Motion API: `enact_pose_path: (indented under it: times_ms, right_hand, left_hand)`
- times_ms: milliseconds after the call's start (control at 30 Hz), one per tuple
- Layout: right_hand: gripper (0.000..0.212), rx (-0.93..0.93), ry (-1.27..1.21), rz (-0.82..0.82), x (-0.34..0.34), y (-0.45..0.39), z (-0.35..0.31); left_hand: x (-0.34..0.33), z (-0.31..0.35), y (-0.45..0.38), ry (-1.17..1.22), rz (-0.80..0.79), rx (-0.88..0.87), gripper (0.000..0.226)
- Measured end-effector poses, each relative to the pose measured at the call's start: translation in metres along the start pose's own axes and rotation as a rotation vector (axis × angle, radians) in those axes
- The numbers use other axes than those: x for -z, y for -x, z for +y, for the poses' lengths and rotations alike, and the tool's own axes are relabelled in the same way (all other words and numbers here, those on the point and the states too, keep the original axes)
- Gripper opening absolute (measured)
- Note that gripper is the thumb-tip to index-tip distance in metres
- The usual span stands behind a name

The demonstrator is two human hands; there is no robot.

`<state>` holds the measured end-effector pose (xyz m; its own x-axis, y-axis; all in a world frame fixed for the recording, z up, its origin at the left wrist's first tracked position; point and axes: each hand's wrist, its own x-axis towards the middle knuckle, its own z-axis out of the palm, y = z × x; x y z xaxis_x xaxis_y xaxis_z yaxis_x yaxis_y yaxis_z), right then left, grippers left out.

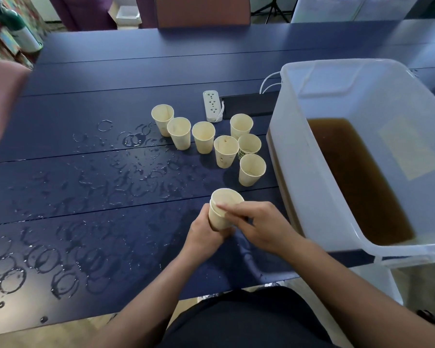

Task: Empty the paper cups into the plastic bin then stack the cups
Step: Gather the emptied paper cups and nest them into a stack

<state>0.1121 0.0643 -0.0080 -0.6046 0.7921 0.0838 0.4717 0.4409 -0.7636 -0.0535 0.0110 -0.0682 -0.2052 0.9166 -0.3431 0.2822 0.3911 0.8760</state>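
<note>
Looking down from head height, we see our two bare hands meeting over a dark blue counter (91,101) streaked with wet rings. Our left hand (205,231) wraps its grip around the lower wall of a small stack of paper cups (222,209), fingers curled round it from the left. Our right hand (261,227) pinches the rim of the top cup from the right, thumb and fingertips closed on the paper edge. The stack's long axis runs nearly upright, its mouth tilted a little away from us, and it appears to hold two nested cups.

Seven more loose cups (202,140) stand upright beyond the stack, mouths open and apparently drained. The closest of them, the nearest cup (251,169), lies ahead and slightly to the right of our hands, just beside the plastic bin (337,69), so our right hand is the nearer one to reach it. The bin sits at our right and holds brown liquid (354,177). A white power strip (212,105) lies behind the cups.

We judge the emptying done and the stacking just begun.
</note>
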Motion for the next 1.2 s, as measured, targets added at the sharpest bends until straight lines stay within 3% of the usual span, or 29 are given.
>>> enact_pose_path:
  times_ms: [100,233,300,533,700,900,1067,1200]
  right_hand:
    - [0.031,-0.057,-0.02,-0.043,-0.001,-0.003,-0.005]
    - [0.02,-0.193,-0.051,0.331,0.017,-0.027,-0.001]
    - [0.017,-0.261,0.048,0.409,0.025,-0.042,0.011]
    - [0.029,-0.476,0.285,0.242,0.023,-0.075,0.047]
    - [0.021,-0.572,0.383,0.17,0.011,-0.074,0.056]
    - [0.018,-0.478,0.3,0.272,0.014,-0.058,0.051]
    - [0.042,-0.343,0.176,0.375,0.025,-0.039,0.033]
    - [0.04,-0.197,0.037,0.434,0.03,-0.03,0.011]
  left_hand:
    - [-0.002,-0.002,0.002,0.028,-0.013,0.008,0.061]
    - [0.002,-0.003,0.004,0.019,0.012,-0.008,0.054]
    - [0.006,-0.001,0.005,0.024,0.013,-0.014,0.051]
    - [0.008,0.003,0.008,0.032,0.005,-0.018,0.051]
    - [0.008,-0.001,0.01,0.02,0.001,-0.011,0.053]
    - [0.01,-0.005,0.01,0.02,-0.001,0.007,0.051]
    - [0.011,-0.004,0.007,0.042,-0.024,0.017,0.05]
    - [0.007,-0.005,0.0,0.061,-0.038,0.041,0.051]
